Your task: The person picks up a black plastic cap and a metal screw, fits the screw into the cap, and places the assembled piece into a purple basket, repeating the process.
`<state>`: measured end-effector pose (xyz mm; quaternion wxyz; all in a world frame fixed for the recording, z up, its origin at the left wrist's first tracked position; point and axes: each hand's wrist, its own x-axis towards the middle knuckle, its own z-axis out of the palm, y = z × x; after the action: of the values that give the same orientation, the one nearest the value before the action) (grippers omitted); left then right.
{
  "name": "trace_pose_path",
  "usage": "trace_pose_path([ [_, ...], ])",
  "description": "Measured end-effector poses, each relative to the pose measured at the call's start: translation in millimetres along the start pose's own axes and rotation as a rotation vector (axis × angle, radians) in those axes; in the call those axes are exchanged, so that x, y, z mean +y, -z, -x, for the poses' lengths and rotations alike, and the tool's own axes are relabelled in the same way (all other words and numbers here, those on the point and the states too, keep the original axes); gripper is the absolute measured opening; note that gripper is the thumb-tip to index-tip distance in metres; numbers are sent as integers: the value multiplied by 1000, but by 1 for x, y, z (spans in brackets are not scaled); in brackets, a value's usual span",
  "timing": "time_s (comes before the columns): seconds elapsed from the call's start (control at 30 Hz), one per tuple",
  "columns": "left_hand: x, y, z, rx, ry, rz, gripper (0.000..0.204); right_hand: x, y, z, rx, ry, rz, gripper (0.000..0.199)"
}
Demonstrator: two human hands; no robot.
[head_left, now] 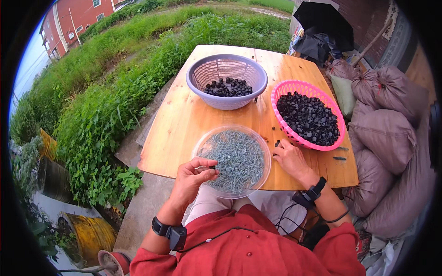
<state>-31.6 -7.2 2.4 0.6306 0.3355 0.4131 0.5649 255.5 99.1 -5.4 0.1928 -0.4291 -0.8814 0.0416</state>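
Held between the thumb and fingers of my left hand is a small black plastic piece, over the left rim of a clear round bowl. Thin silvery screws fill that bowl, which sits at the table's near edge. My right hand rests by the tabletop right of the bowl, fingers curled down around another small black plastic piece; the grip is partly hidden. Just beyond it stands a pink basket heaped with black plastic caps.
A purple-grey colander with black pieces inside stands at the far part of the wooden table. Stuffed sacks pile up along the table's right. A black umbrella is behind them. Greenery and rusty drums lie left.
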Motion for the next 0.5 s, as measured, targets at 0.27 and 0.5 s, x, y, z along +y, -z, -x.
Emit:
trace_pose_path([
  [0.27,-17,-4,-16,-36,-85,-192,22,-58,-17,-42,32,151,-343,12],
  [0.5,-14,2,-19,-21,9,-40,21,-55,-38,-61,-71,183,-294,13],
])
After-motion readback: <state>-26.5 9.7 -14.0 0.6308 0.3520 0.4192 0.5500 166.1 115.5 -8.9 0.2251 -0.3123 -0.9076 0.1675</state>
